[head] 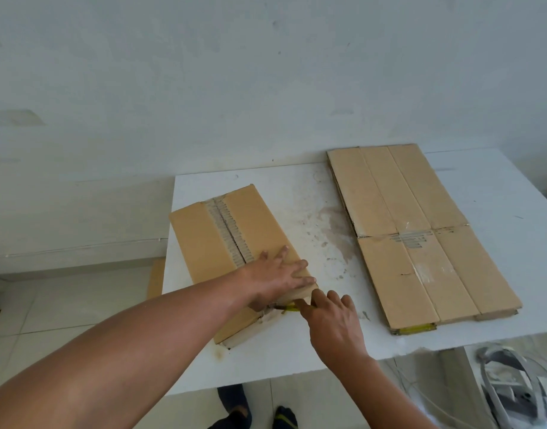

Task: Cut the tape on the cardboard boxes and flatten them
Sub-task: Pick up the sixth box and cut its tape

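Observation:
A closed cardboard box (222, 239) lies on the left half of the white table (297, 357), with torn tape residue along its top seam. My left hand (276, 281) presses flat on the box's near right corner, fingers spread. My right hand (331, 317) grips a yellow-handled cutter (289, 308) whose blade end sits at the box's near end face, where tape looks torn. A stack of flattened boxes (420, 230) lies on the right half of the table, apart from both hands.
The table backs onto a pale wall (266, 88). A brown stain (334, 233) marks the tabletop between the box and the flat stack. Grey gear and cables (510, 388) lie on the tiled floor at right. My feet (256, 413) show under the near table edge.

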{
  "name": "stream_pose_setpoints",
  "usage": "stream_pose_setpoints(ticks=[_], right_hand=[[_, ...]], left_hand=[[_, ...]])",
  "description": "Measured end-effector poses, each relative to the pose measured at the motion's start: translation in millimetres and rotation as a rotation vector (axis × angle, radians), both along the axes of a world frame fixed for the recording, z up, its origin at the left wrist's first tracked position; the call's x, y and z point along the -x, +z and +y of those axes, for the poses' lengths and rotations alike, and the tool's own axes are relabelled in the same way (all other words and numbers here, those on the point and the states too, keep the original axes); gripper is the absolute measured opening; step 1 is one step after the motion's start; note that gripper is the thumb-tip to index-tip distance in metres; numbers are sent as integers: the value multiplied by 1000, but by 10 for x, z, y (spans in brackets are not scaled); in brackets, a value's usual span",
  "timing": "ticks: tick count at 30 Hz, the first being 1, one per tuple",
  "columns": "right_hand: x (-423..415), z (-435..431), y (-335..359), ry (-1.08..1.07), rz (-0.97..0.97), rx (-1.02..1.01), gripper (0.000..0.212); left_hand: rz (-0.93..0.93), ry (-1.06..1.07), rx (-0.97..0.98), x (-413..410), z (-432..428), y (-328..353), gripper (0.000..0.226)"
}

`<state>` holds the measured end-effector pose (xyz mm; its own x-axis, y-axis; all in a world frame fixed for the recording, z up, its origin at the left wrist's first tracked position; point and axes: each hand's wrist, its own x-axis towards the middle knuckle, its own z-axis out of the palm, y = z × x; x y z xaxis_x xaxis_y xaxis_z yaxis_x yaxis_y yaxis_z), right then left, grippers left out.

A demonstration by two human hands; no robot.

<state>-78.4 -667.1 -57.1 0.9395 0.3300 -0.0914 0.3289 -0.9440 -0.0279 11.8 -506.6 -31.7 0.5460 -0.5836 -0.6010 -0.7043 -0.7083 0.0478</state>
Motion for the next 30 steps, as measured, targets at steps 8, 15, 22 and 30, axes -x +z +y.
stream_pose_setpoints(ticks=[8,15,22,30], right_hand=[[-41,-117,-1,-67,64,28,53],[25,-143,99,-410,466,-422,15],[-68,530,-18,-718,567,-825,63],[-948,489,-60,-687,512,-658,71]], left_hand=[[41,46,77,-38,57,-25,115],[177,278,237,-171,275,44,103],[-28,503,320,-294,785,-17,85],[-197,831,193,-454,1481,-258,88]])
